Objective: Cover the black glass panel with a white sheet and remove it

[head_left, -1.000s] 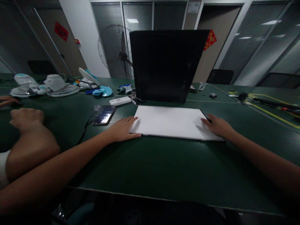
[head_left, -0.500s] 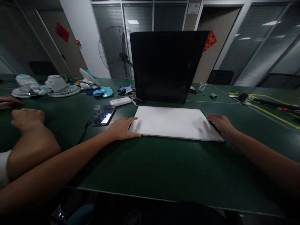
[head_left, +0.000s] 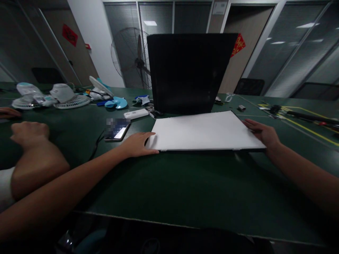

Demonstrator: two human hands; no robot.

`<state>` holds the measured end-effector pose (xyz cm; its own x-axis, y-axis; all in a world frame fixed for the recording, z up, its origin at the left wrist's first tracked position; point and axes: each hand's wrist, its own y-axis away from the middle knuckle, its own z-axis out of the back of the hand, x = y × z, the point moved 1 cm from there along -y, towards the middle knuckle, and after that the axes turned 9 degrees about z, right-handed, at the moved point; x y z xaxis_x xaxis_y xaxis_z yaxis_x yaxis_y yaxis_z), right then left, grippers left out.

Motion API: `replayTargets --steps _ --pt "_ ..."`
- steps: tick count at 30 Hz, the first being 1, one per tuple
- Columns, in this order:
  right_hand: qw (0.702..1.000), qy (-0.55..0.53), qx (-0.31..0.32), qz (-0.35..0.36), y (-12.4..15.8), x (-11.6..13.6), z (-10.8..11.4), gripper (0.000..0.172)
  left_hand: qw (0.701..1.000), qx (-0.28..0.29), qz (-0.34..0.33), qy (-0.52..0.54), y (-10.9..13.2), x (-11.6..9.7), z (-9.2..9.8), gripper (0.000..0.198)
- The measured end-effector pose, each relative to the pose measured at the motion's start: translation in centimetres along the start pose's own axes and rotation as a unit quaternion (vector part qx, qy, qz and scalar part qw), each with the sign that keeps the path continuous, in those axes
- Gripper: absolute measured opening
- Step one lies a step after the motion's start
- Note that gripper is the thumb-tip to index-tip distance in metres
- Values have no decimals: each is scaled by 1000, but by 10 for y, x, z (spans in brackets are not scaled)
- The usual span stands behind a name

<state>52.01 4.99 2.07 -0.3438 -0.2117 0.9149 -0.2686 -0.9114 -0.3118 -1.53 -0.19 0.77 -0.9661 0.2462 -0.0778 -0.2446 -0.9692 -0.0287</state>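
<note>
A flat white rectangular panel (head_left: 203, 132) with a thin dark edge is in front of me, its right end raised off the green table (head_left: 180, 190). My left hand (head_left: 137, 144) grips the panel's left end, thumb at the near corner and fingers at the far side. At the right end my right hand (head_left: 265, 135) holds the edge, with its fingers partly hidden behind and under the panel. Just beyond the panel stands a large black panel (head_left: 192, 72), upright and facing me.
Left of the panel lie a phone (head_left: 118, 129) and a white stick-shaped device (head_left: 136, 114). Fan parts (head_left: 71, 100) and a blue fan blade (head_left: 116, 103) are farther left. A co-worker's forearm (head_left: 39, 165) rests beside my left arm. Yellow strips (head_left: 304, 127) lie at the right.
My right hand has moved up and to the right, lifting the right end of the white panel off the table. My left hand stays at the left end.
</note>
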Motion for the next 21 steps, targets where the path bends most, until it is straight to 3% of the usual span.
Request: replayTargets --steps 4,10,13,17,21 --pt "989 -138 -31 -45 4 8 6 70 1000 -8 -12 -2 0 2 0 102" --pt "989 -124 -65 -51 10 9 -2 64 999 -31 -20 -23 1 0 0 101" --pt "991 -103 -74 -50 10 10 -3 53 997 -55 -32 -53 3 -2 2 101" --pt "994 -60 -66 -58 6 5 0 49 980 -133 -136 -56 9 -5 9 70" --pt "996 -26 -49 -66 1 -3 2 46 933 -202 -285 -89 16 -7 8 31"
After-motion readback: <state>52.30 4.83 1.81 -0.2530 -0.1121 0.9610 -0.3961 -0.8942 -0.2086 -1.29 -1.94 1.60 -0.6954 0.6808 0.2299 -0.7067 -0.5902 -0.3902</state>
